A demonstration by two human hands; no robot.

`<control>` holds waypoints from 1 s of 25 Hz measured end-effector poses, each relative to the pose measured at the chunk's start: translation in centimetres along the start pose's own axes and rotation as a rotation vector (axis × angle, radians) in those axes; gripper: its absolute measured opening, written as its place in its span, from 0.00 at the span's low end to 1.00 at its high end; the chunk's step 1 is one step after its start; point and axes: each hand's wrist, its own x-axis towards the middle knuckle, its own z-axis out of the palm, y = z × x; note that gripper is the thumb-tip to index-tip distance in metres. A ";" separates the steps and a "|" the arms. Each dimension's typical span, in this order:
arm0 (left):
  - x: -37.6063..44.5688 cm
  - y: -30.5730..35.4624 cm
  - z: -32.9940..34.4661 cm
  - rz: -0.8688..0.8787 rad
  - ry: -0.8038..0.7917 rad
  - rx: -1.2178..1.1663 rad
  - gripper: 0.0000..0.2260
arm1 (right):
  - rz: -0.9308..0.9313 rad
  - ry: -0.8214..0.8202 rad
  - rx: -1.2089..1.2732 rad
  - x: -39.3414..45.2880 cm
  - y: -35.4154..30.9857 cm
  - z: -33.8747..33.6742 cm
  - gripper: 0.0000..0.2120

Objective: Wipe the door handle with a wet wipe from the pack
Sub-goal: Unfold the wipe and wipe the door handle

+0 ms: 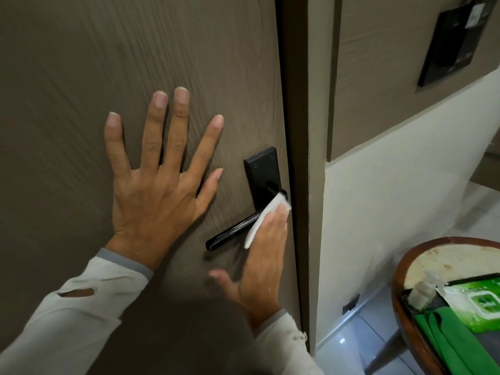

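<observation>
A black lever door handle juts from a black backplate on a brown wood-grain door. My right hand presses a white wet wipe against the lever near its pivot, fingers wrapped over the wipe and thumb sticking out to the left. To the left of the handle, my left hand lies flat on the door with its fingers spread, holding nothing. The green and white wipe pack lies on a round table at the lower right.
The dark door frame runs down just right of the handle. A round wooden table at the lower right carries the pack, a green cloth and a small bottle. A black panel hangs on the wall at top right.
</observation>
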 end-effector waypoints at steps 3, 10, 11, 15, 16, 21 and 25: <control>0.3 0.0 0.0 0.013 -0.003 -0.004 0.31 | -0.100 -0.047 -0.094 -0.2 -0.1 -0.1 0.54; 0.1 0.1 0.2 0.004 -0.003 -0.027 0.31 | -0.133 -0.076 -0.070 0.0 -0.7 -0.3 0.55; 0.3 -0.1 0.3 0.011 -0.002 -0.031 0.31 | -0.111 -0.053 -0.051 1.0 0.0 -0.3 0.55; 0.1 -0.1 0.2 0.000 0.007 -0.012 0.31 | 0.053 -0.029 0.080 1.1 0.3 -0.8 0.53; 0.0 0.0 0.2 0.002 0.007 -0.010 0.31 | 0.004 -0.050 0.058 0.0 0.0 -0.8 0.54; 0.4 -0.3 0.3 0.006 0.007 -0.016 0.31 | 0.125 0.050 0.225 3.7 1.0 -0.6 0.50; 0.1 0.0 0.2 0.001 0.010 -0.010 0.31 | -0.212 0.062 0.030 2.3 0.6 0.2 0.33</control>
